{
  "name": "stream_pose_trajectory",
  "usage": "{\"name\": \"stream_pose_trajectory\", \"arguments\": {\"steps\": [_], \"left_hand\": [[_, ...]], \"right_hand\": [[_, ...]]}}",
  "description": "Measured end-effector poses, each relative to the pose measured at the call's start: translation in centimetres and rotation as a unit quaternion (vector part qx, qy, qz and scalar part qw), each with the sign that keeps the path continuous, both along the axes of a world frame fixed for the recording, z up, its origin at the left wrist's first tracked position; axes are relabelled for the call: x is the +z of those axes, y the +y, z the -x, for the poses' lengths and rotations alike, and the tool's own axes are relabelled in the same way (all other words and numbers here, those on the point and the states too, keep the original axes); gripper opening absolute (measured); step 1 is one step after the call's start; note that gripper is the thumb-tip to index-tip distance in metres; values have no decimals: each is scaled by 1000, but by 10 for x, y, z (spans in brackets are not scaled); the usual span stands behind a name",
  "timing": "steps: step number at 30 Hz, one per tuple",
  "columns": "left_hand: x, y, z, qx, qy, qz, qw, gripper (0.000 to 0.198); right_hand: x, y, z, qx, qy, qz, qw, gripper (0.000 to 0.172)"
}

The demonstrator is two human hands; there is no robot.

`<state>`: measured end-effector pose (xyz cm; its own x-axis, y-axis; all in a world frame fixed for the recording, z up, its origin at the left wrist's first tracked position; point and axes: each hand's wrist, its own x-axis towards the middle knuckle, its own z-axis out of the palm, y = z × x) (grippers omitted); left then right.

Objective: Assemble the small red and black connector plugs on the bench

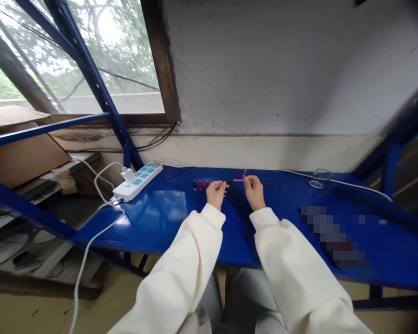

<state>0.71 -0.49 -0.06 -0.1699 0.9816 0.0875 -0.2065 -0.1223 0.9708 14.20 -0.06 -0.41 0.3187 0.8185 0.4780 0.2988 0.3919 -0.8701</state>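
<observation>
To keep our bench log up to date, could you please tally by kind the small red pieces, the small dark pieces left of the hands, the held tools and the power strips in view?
Small red pieces: 3
Small dark piece: 1
Slim held tool: 1
Power strip: 1
Total: 6

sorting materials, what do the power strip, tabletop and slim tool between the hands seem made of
Power strip: probably plastic, smooth white casing with light-blue socket faces. Tabletop: glossy blue, mirroring bright light; painted metal or a plastic sheet, hard to say. Slim tool: dark handle, perhaps plastic or rubber; thin pale shaft, likely metal from its shine.
</observation>
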Motion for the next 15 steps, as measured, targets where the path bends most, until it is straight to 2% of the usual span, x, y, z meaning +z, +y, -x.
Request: {"name": "stream_pose_trajectory", "arguments": {"steps": [4, 8, 15], "left_hand": [[3, -1, 1, -48, -65, 7, 997, 33], [2, 0, -1, -73, -60, -2, 996, 34], [-1, 1, -2, -71, -31, -10, 997, 34]], "right_hand": [[0, 1, 1, 61, 46, -4, 997, 24], [2, -1, 7, 133, 77, 20, 988, 23], [5, -4, 12, 162, 131, 61, 976, 25]]}}
